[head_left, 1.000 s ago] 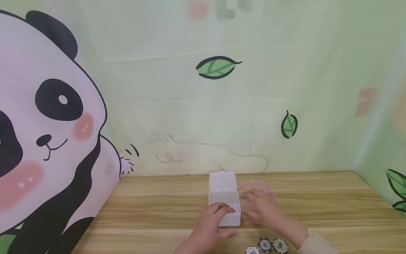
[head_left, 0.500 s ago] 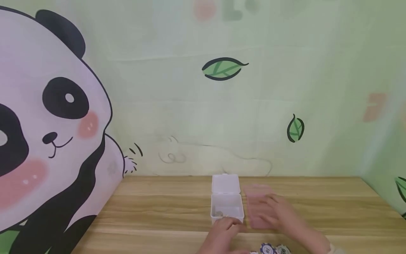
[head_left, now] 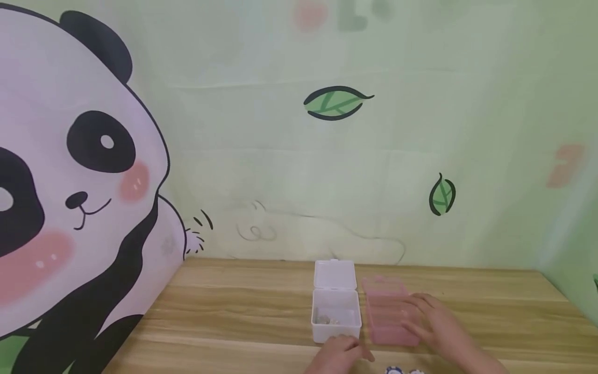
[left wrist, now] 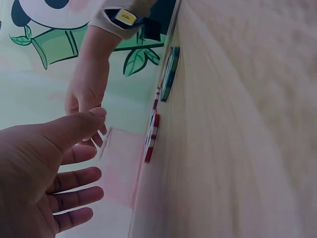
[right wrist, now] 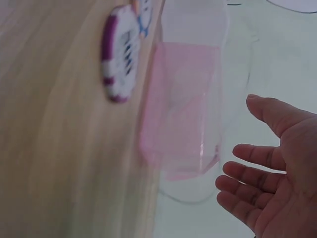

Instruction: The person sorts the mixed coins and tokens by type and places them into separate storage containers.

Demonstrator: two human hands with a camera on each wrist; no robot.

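A white plastic box (head_left: 336,332) stands on the table with its lid tipped back and several small pale pieces (head_left: 327,319) inside. To its right is a see-through pink box (head_left: 394,335), also with its lid back. My left hand (head_left: 337,356) hovers in front of the white box, fingers loosely bent and holding nothing. Over the pink box's right side is my right hand (head_left: 444,330), its fingers spread and grasping nothing. In the right wrist view a purple-and-white poker chip (right wrist: 120,54) lies near the pink box.
More poker chips lie at the near edge of the head view, including a blue one (head_left: 394,370). The left wrist view shows a red-and-white chip (left wrist: 152,139) and a green one (left wrist: 171,74). A panda-printed cloth (head_left: 261,171) hangs behind the table.
My left hand has come out of the white box toward the near edge. The right hand has drawn rightward across the pink box. The head view has tilted up slightly, cutting off the chips.
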